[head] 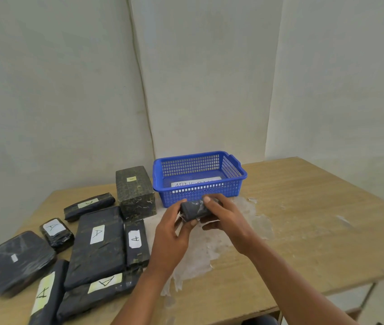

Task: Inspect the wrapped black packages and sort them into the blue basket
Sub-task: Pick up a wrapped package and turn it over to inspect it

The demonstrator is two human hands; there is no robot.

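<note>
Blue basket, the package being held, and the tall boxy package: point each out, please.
blue basket (pixel 231 165): head view, right wall.
held package (pixel 194 209): head view, its wrapped face between both hands.
tall boxy package (pixel 136 195): head view, front face below its small label.

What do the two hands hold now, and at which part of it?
Both hold one small black package, in front of the blue basket. The left hand grips its left end; the right hand grips its right end.

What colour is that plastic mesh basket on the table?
Blue; the plastic mesh basket shows clearly in the head view.
</note>
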